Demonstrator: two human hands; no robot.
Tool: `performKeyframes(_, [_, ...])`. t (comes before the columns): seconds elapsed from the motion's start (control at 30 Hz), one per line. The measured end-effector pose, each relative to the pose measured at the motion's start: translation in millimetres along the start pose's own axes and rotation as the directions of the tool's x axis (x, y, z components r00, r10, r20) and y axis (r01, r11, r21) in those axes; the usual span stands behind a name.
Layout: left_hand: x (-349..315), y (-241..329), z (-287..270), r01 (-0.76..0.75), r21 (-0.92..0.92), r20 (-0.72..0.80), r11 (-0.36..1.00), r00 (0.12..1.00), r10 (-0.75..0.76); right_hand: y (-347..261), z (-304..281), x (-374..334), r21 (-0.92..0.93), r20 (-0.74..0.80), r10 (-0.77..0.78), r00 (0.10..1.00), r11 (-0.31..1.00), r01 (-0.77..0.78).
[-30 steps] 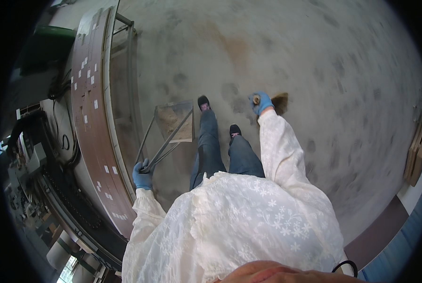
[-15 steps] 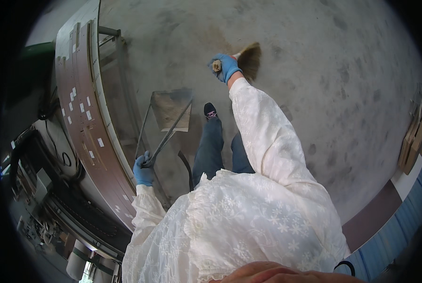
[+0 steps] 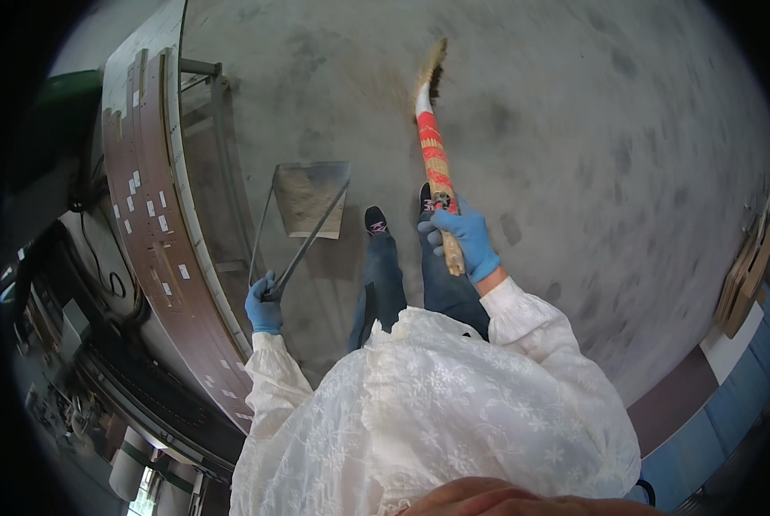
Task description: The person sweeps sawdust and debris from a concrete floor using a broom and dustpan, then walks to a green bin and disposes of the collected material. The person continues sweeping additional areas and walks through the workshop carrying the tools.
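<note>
Head view: one broom point(image 3: 434, 138), one dustpan point(image 3: 309, 199).

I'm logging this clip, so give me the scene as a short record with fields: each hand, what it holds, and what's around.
left hand: blue glove, gripping the long metal handle of a dustpan
right hand: blue glove, gripping a straw broom with red bands
dustpan: pan resting on the concrete floor, ahead of the shoes
broom: bristles on the floor, away from the body
to the left: long curved brown workbench
</note>
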State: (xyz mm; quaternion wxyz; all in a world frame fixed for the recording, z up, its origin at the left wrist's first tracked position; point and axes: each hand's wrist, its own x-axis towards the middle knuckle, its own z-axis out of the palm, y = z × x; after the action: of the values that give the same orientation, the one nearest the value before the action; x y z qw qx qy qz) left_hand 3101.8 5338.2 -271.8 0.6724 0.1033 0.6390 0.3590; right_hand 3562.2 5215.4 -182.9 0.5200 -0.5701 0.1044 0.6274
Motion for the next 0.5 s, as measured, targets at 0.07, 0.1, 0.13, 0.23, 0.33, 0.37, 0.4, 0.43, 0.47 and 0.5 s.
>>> performKeyframes(0.07, [-4.5,-6.3,10.5,0.009,-0.031,-0.052,0.999,0.999,-0.01,-13.5,-11.7,19.2,0.003,0.057,-0.004,0.998,1.0,0.004])
performKeyframes(0.1, [-6.2,-9.7,17.5,0.02,-0.042,-0.078,0.999,0.997,-0.023,-19.5,-14.9,39.3,0.046,0.074,-0.01,0.997,0.999,0.007])
performKeyframes(0.13, [-8.3,-13.5,23.6,0.02,-0.057,-0.1,0.998,0.995,-0.026,-25.8,-16.4,67.8,0.089,0.092,-0.019,0.996,0.996,0.011])
performKeyframes(0.23, [-10.7,-25.0,43.1,0.034,-0.102,-0.129,0.994,0.99,-0.047,-50.8,-13.1,174.8,0.191,0.243,-0.052,0.969,0.982,0.005])
performKeyframes(0.33, [-6.8,-35.0,56.2,0.038,-0.12,-0.178,0.992,0.982,-0.059,-80.0,14.7,296.7,0.412,0.486,0.131,0.864,0.837,-0.359])
performKeyframes(0.37, [-1.6,-39.0,61.5,0.043,-0.133,-0.262,0.99,0.962,-0.077,-86.2,26.3,330.4,0.36,0.304,0.173,0.937,0.889,-0.281])
performKeyframes(0.4, [-0.5,-43.1,63.2,0.06,-0.133,-0.224,0.989,0.97,-0.089,-92.7,37.1,359.6,0.337,0.399,0.162,0.903,0.889,-0.308])
performKeyframes(0.43, [7.6,-47.8,67.5,0.057,-0.121,-0.193,0.991,0.978,-0.08,-99.7,48.0,391.9,0.311,0.36,0.211,0.909,0.891,-0.33])
performKeyframes(0.47, [9.5,-52.9,70.0,0.058,-0.139,-0.128,0.989,0.989,-0.076,-102.3,57.0,412.4,0.245,0.396,0.227,0.89,0.908,-0.34])
performKeyframes(0.5, [15.6,-58.8,72.1,0.05,-0.157,-0.1,0.986,0.993,-0.067,-102.9,64.3,431.6,0.174,0.37,0.267,0.89,0.921,-0.349])
